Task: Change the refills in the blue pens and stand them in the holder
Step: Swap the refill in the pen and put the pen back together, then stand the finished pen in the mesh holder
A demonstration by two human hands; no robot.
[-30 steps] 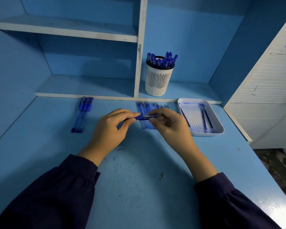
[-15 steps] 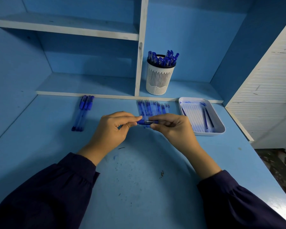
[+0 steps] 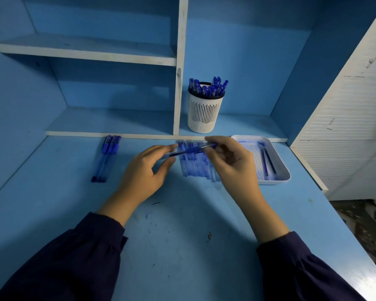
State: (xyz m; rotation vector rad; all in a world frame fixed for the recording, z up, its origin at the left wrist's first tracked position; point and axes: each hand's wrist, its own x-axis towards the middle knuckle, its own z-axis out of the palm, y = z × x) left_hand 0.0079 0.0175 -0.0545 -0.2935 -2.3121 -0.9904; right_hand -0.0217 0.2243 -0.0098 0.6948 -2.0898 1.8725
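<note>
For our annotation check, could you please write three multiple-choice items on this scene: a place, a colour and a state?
1. The pen holder stands: A on the upper shelf; B on the lower shelf, right of the divider; C in a drawer.
2. The tray is: A black; B white; C red.
3. The blue pen at centre is: A lying flat; B in the holder; C held off the desk.
Key: B, beside the divider; B, its rim is white; C, left hand and right hand hold its ends.

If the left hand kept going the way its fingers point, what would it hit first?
Probably the right hand, pinching the other end of the pen the left hand holds. The refills seem to lie lower, on the desk.
</note>
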